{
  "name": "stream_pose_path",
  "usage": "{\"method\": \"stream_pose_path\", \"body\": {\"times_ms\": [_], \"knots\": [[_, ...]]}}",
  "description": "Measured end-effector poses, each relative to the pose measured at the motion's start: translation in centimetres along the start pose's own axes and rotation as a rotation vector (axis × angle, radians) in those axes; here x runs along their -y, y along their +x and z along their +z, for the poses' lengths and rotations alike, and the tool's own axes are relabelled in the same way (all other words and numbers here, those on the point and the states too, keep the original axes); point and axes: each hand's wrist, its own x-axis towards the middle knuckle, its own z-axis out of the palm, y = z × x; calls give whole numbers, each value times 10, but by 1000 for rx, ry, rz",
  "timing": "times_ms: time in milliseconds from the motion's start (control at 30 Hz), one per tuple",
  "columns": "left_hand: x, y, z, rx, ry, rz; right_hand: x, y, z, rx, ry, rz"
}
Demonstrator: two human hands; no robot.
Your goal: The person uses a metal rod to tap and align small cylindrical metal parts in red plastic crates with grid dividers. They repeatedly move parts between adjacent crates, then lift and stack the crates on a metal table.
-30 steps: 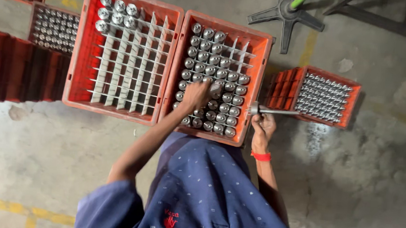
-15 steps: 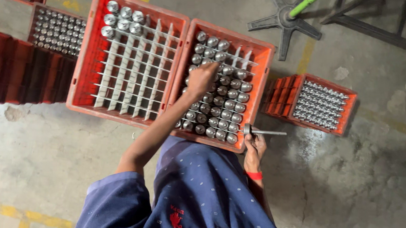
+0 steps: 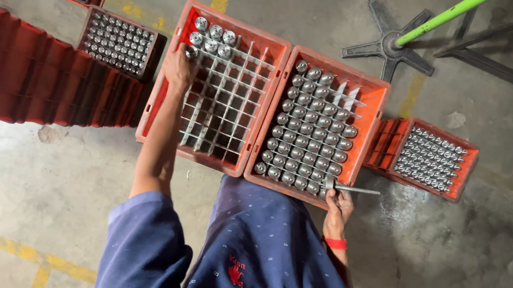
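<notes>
Two orange divided crates sit side by side on the floor in front of me. The right crate (image 3: 378, 116) is nearly full of shiny metal pieces (image 3: 311, 129). The left crate (image 3: 151, 105) holds only a few pieces (image 3: 212, 36) in its far corner. My left hand (image 3: 178, 69) reaches over that far-left corner, fingers closed on one metal piece (image 3: 189, 52) beside those set there. My right hand (image 3: 338, 207), with a red wristband, rests at the right crate's near corner and grips a thin metal rod tool (image 3: 353, 189).
A small orange crate (image 3: 467, 169) of metal parts lies to the right, another filled crate (image 3: 117, 40) at the far left. Stacked red crates (image 3: 34, 86) line the left side. A black star-shaped base (image 3: 387, 46) and green pole (image 3: 442, 19) lie beyond.
My left hand has moved from the right crate across to the far-left corner of the left crate, carrying a metal piece. My right hand has stayed at the near corner with the rod.
</notes>
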Motion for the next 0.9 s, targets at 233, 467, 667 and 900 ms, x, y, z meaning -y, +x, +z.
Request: {"method": "stream_pose_path", "body": {"times_ms": [233,467,667,900], "knots": [[17,-35,-47,-172,-636,111,-23,-2,-6,-7,-5,25],[-29,-171,-4,285,-2395,-89,-23,14,22,167,-30,76],[-93,-267,48,406,-878,55,26,23,74,337,-123,47],[-132,-324,15,616,-772,249,61,12,86,579,-144,-112]]}}
